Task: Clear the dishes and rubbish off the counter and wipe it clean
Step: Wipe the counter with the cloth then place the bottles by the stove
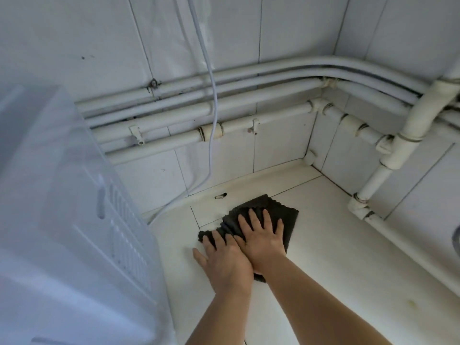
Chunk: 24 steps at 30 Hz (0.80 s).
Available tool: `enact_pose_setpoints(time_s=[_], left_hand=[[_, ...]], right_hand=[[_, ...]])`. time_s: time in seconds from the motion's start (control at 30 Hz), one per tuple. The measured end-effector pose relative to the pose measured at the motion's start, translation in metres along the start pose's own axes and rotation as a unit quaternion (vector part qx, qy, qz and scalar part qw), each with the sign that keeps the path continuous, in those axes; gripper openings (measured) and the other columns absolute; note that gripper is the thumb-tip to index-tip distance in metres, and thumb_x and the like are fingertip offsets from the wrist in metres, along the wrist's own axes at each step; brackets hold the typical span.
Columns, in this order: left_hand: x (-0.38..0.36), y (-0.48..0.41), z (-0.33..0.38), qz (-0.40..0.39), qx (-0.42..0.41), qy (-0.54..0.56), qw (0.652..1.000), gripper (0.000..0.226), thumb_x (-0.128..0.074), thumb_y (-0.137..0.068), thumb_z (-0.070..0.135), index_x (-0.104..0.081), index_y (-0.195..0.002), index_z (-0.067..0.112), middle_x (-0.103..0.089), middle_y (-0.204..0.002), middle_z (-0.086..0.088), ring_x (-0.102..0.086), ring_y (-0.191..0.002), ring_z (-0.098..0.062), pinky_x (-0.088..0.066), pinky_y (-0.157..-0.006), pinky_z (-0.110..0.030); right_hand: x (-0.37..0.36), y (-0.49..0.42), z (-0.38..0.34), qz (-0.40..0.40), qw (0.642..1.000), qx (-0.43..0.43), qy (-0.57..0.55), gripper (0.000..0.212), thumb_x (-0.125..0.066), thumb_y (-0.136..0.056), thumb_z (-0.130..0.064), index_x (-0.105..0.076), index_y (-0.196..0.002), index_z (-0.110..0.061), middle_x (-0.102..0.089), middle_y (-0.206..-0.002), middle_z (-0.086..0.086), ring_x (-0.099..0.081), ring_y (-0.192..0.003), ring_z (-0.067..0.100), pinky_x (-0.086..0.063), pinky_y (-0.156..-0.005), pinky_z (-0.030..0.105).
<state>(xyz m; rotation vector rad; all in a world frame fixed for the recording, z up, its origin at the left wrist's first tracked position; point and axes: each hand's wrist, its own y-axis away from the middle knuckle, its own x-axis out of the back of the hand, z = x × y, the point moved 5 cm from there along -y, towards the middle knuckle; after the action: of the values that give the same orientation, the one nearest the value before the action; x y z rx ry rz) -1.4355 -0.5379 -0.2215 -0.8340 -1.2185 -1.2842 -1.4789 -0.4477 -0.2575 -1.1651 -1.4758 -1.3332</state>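
Dark grey cloth (281, 212) lies on white tiled bench (323, 245) near the wall corner. Left hand (224, 260) presses its left edge, right hand (263, 240) its middle. Both flat, fingers straight, hands touching.

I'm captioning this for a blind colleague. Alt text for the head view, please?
Two bare hands, the left hand partly over the right hand, press flat on a dark grey cloth on a white tiled counter near its back corner. A white vented appliance stands to the left; white pipes run along the tiled wall.
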Motion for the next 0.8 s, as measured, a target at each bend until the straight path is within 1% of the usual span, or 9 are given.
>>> enact_pose_setpoints(time_s=[0.1,0.17,0.23,0.3,0.37,0.5,0.6,0.7,0.8], left_hand=[[-0.006,0.006,0.033,-0.023,-0.056,-0.024,0.998,0.051,-0.042,-0.096,0.028,-0.030,-0.146,0.024,-0.013,-0.160,-0.007,-0.003,-0.147,-0.031,0.004,-0.115,-0.058],[-0.010,0.008,0.053,-0.020,-0.098,-0.021,0.995,0.050,-0.043,-0.095,0.026,-0.033,-0.144,0.026,-0.019,-0.158,-0.006,-0.008,-0.146,-0.030,0.000,-0.115,-0.057],[-0.013,0.008,0.063,0.001,-0.122,0.009,0.992,0.055,-0.047,-0.092,0.022,-0.031,-0.145,0.028,-0.021,-0.157,-0.004,-0.012,-0.146,-0.028,-0.007,-0.117,-0.053],[-0.020,0.009,0.076,0.021,-0.142,0.048,0.988,0.062,-0.050,-0.091,0.019,-0.024,-0.147,0.028,-0.016,-0.158,-0.005,-0.010,-0.146,-0.026,-0.014,-0.117,-0.046],[-0.026,0.011,0.086,0.025,-0.161,0.074,0.984,0.063,-0.049,-0.092,0.016,-0.021,-0.147,0.028,-0.012,-0.159,-0.005,-0.008,-0.146,-0.027,-0.017,-0.116,-0.041],[-0.037,0.023,0.113,-0.004,-0.209,0.071,0.975,0.057,-0.045,-0.093,0.017,-0.027,-0.145,0.028,-0.017,-0.157,-0.004,-0.013,-0.144,-0.025,-0.018,-0.113,-0.041],[-0.046,0.035,0.134,-0.058,-0.251,0.017,0.966,0.059,-0.043,-0.092,0.018,-0.025,-0.147,0.029,-0.019,-0.156,-0.004,-0.013,-0.144,-0.027,-0.012,-0.115,-0.048],[-0.051,0.046,0.145,-0.100,-0.276,-0.027,0.956,0.062,-0.044,-0.091,0.018,-0.023,-0.148,0.028,-0.014,-0.157,-0.006,-0.007,-0.146,-0.028,-0.007,-0.115,-0.053],[-0.052,0.058,0.151,-0.115,-0.297,-0.046,0.947,0.062,-0.043,-0.090,0.017,-0.024,-0.148,0.028,-0.011,-0.158,-0.007,-0.005,-0.146,-0.028,-0.005,-0.115,-0.053]], right_hand=[[0.000,0.012,0.043,0.020,0.998,-0.056,-0.013,0.064,-0.011,-0.095,-0.061,0.006,-0.151,-0.036,0.012,-0.161,-0.002,0.017,-0.146,0.031,0.012,-0.112,0.059],[0.001,0.019,0.075,0.034,0.995,-0.096,-0.022,0.064,-0.011,-0.094,-0.061,0.004,-0.151,-0.036,0.010,-0.161,-0.002,0.016,-0.146,0.031,0.011,-0.112,0.058],[0.002,0.024,0.104,0.049,0.990,-0.129,-0.030,0.065,-0.011,-0.094,-0.062,0.003,-0.151,-0.035,0.008,-0.161,-0.002,0.014,-0.146,0.031,0.009,-0.113,0.058],[0.003,0.033,0.137,0.060,0.983,-0.169,-0.032,0.066,-0.010,-0.093,-0.062,0.003,-0.151,-0.034,0.005,-0.161,-0.001,0.011,-0.146,0.032,0.006,-0.113,0.059],[0.003,0.043,0.162,0.058,0.976,-0.205,-0.035,0.066,-0.009,-0.093,-0.062,0.003,-0.151,-0.033,0.004,-0.161,-0.001,0.009,-0.147,0.032,0.004,-0.113,0.059],[-0.003,0.076,0.196,0.051,0.961,-0.270,-0.036,0.067,-0.010,-0.093,-0.062,0.004,-0.151,-0.032,0.003,-0.161,-0.002,0.002,-0.147,0.032,-0.001,-0.114,0.059],[-0.005,0.104,0.210,0.054,0.946,-0.316,-0.045,0.067,-0.010,-0.094,-0.062,0.004,-0.152,-0.032,0.002,-0.161,-0.002,-0.001,-0.146,0.031,-0.001,-0.114,0.059],[-0.009,0.124,0.214,0.052,0.935,-0.346,-0.052,0.067,-0.010,-0.093,-0.062,0.005,-0.151,-0.032,0.002,-0.161,-0.002,0.001,-0.147,0.031,0.001,-0.115,0.058],[-0.013,0.142,0.213,0.051,0.927,-0.365,-0.068,0.067,-0.010,-0.093,-0.062,0.005,-0.151,-0.033,0.006,-0.161,-0.003,0.008,-0.147,0.030,0.005,-0.114,0.057]])
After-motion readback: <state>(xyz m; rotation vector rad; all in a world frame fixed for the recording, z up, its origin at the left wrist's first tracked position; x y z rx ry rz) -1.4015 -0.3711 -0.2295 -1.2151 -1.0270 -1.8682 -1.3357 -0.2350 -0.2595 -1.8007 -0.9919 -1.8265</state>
